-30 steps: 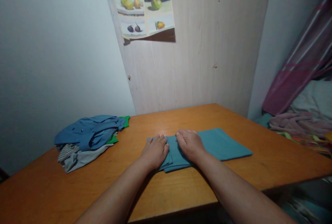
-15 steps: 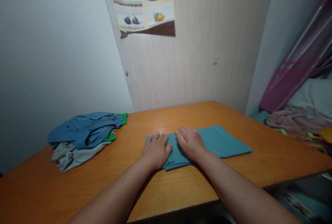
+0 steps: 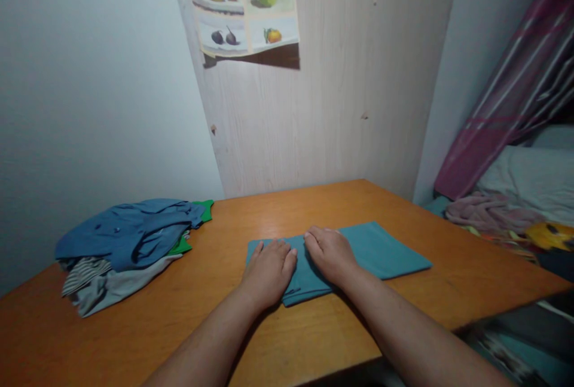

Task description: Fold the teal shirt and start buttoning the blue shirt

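A teal cloth (image 3: 381,249), folded into a long flat strip, lies on the orange wooden table (image 3: 314,339). My left hand (image 3: 269,267) rests palm down on its left end, fingers stretched out and close together. My right hand (image 3: 329,252) lies flat just to the right of it, also palm down on the cloth with fingers extended. Neither hand grips anything. The cloth's right half stays uncovered.
A pile of clothes (image 3: 121,240), blue on top with green, striped and grey pieces under it, sits at the table's left. A fruit poster (image 3: 244,13) hangs on the wooden panel behind. Bedding and a striped fabric (image 3: 506,118) lie at the right, beyond the table edge.
My left hand has slid a little to the right along the cloth, closer to my right hand. The head view has shifted slightly to the right.
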Available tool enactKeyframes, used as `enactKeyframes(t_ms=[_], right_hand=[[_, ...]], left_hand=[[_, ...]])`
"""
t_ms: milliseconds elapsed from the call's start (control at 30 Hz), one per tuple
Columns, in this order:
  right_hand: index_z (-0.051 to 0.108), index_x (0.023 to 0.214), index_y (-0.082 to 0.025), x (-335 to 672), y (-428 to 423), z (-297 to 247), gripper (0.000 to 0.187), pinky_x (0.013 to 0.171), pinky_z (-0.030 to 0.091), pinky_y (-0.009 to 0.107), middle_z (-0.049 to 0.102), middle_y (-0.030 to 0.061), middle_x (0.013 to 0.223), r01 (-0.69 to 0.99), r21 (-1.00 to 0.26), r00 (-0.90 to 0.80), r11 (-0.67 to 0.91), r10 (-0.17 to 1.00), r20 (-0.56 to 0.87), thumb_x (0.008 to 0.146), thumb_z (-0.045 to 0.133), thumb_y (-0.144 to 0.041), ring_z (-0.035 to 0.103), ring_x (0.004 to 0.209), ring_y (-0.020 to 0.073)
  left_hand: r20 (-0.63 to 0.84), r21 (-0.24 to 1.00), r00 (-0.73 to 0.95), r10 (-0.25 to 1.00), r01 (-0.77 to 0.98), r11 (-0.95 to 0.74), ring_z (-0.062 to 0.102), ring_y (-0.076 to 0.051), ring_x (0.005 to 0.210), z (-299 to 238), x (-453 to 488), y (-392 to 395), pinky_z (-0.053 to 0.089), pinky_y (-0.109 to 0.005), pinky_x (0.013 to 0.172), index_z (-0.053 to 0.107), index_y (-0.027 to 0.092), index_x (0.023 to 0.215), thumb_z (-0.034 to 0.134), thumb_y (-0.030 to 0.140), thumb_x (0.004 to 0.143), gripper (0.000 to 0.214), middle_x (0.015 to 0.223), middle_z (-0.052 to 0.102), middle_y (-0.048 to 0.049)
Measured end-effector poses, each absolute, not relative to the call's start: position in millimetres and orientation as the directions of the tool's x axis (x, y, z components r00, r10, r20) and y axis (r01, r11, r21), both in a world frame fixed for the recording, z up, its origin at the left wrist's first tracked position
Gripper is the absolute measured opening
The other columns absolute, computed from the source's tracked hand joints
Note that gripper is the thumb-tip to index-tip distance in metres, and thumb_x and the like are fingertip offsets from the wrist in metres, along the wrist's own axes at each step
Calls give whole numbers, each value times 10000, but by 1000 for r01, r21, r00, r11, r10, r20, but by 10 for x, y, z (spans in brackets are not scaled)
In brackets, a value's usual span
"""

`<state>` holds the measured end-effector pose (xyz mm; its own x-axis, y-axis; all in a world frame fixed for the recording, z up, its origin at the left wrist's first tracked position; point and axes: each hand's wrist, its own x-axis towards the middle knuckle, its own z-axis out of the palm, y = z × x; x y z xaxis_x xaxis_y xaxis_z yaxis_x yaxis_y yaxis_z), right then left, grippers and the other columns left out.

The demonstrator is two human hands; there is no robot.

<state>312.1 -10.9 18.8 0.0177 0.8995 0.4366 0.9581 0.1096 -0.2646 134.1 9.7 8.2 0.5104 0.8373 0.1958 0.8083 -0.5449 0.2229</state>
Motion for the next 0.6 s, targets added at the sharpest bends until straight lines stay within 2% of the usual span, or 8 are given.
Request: enactKeyframes(t_ms=[67, 133, 233, 300, 367, 600], right_hand=[[705, 998, -203, 3129, -109, 174, 449, 831, 387, 316, 741, 95, 975, 951, -287, 13, 115, 912, 409, 1017, 283, -354, 656, 944, 222], [672, 1190, -188, 3132, -106, 133, 460, 962, 372, 340, 691, 113, 1214, 941, -304, -29, 146, 933, 360, 1012, 289, -370, 601, 1152, 241], [473, 1454, -138, 3128, -101, 44, 572, 1139, 231, 434, 417, 132, 1534, 941, -303, -87, 152, 972, 218, 993, 315, -438, 317, 1440, 292], [359, 1521, -124, 3123, -99, -2, 641, 1176, 142, 502, 299, 127, 1591, 944, -301, -110, 139, 988, 111, 989, 290, -473, 196, 1486, 309], [292, 1548, -123, 3117, -99, -23, 663, 1186, 91, 531, 262, 120, 1604, 945, -298, -123, 133, 991, 54, 991, 248, -479, 172, 1494, 302], [218, 1569, -119, 3113, -86, -46, 692, 1193, 52, 538, 199, 111, 1622, 951, -277, -134, 134, 991, 20, 989, 204, -497, 125, 1506, 283]], left_hand=[[159, 192, 528, 834, 813, -550, 339, -309, 1440, 58, 1336, 82, 153, -558, 1186, 545, 206, 1389, 263, 542, 993, 591, 1513, 460, -120], [137, 146, 541, 830, 817, -557, 283, -310, 1466, 44, 1334, 57, 119, -575, 1191, 497, 207, 1435, 251, 588, 979, 643, 1546, 407, -117], [124, 88, 548, 827, 824, -559, 247, -307, 1480, 56, 1339, 13, 83, -618, 1184, 459, 202, 1463, 204, 602, 976, 679, 1567, 369, -113], [113, 63, 547, 830, 829, -555, 236, -314, 1483, 73, 1347, -9, 50, -667, 1166, 444, 207, 1471, 196, 601, 971, 683, 1578, 344, -108], [101, 55, 542, 834, 834, -548, 231, -324, 1484, 83, 1354, -17, 23, -712, 1142, 429, 221, 1479, 208, 599, 964, 676, 1586, 326, -99], [68, 65, 536, 842, 839, -540, 218, -337, 1486, 56, 1363, 11, 36, -746, 1118, 387, 228, 1503, 215, 601, 947, 691, 1599, 293, -93]])
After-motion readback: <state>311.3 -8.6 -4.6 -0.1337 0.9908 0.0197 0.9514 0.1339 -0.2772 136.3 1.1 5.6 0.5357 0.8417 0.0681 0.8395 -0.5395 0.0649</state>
